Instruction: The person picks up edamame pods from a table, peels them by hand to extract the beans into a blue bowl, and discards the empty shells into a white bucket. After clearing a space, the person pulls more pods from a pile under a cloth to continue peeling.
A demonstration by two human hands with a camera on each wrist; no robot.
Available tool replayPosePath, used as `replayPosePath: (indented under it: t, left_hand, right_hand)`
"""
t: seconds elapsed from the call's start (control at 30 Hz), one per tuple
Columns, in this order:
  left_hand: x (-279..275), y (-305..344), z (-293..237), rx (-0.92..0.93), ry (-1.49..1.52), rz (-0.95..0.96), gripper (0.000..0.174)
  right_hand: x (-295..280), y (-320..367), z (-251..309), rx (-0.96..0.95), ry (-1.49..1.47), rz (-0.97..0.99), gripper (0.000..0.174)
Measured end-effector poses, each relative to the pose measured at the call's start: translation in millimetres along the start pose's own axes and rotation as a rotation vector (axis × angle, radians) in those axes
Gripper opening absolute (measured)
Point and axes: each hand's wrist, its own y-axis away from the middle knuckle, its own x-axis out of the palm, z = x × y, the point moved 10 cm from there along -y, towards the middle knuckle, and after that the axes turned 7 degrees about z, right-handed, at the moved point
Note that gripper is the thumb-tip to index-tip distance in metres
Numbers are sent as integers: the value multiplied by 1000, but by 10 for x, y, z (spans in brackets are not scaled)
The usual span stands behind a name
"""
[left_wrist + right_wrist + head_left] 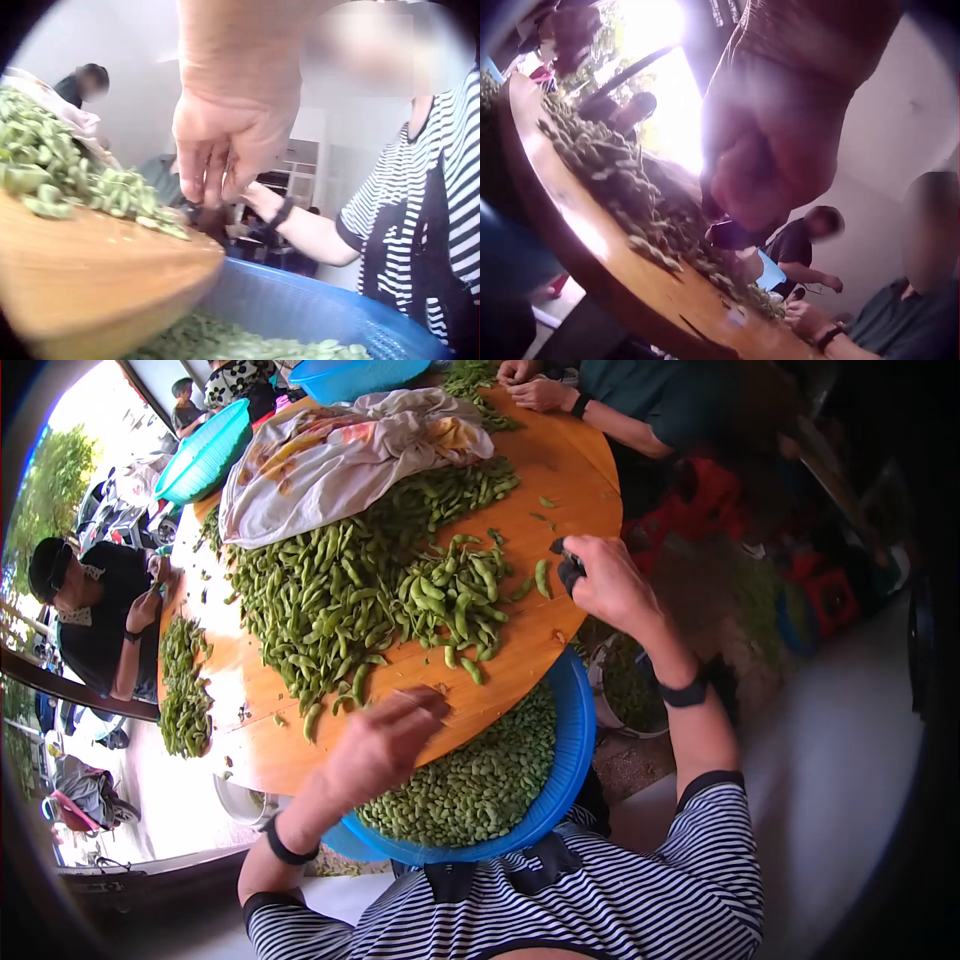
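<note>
Has left hand [378,745] near blue tub [574,745], 7 o'clock. Has curled right hand [606,585] near pods [455,598], 2 o'clock. Cannot tell either grip.

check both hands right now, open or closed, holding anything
Left hand: open, fingers loosely bent, nothing visible in it.
Right hand: fingers curled, something dark at the fingertips; cannot tell if it's gripped.

Informal food-preparation room, home or shop unclear: before you, a round wooden table [585,490] heaped with green pods [325,595], a blue basin [578,735] of beans, pale walls [892,120], and a wide opening onto foliage [50,495] and parked two-wheelers [88,792].
</note>
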Motion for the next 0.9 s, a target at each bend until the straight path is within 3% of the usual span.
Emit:
replayPosePath:
  t: [0.03,0.1,0.13,0.3,0.4,0.47,0.5,0.57,0.6,0.7,0.77,0.9]
  left_hand:
    - [107,-85,-269,162,-86,33,30]
    - [377,-158,-532,244,-23,99,34]
    - [477,-204,-646,248,-9,164,33]
    - [674,-351,-733,280,-20,120,35]
    - [532,-403,-621,230,93,32,38]
    - [365,-403,-374,47,240,-87,36]
    - [335,-420,-361,54,230,-94,36]
    - [140,-415,-145,-61,304,-293,31]
    - [126,-418,-29,-115,343,-349,29]
    - [75,-502,25,-197,418,-355,30]
    - [214,-519,66,-170,424,-288,30]
    - [601,-517,190,-321,714,-78,17]
  right_hand:
    - [22,-79,-95,3,5,-6,13]
    - [211,-201,-293,64,118,104,13]
    - [287,-213,-319,103,117,105,13]
    - [692,-104,-171,77,47,49,17]
    - [589,36,-117,119,18,-21,18]
    - [511,66,-120,131,-10,-44,19]
    - [476,98,-158,144,-118,-55,16]
    - [430,161,-200,168,-336,-76,14]
    - [427,203,-93,243,-288,24,20]
    - [472,474,387,82,-446,252,54]
    - [351,625,711,-54,-428,187,62]
    - [316,849,867,-186,-351,58,62]
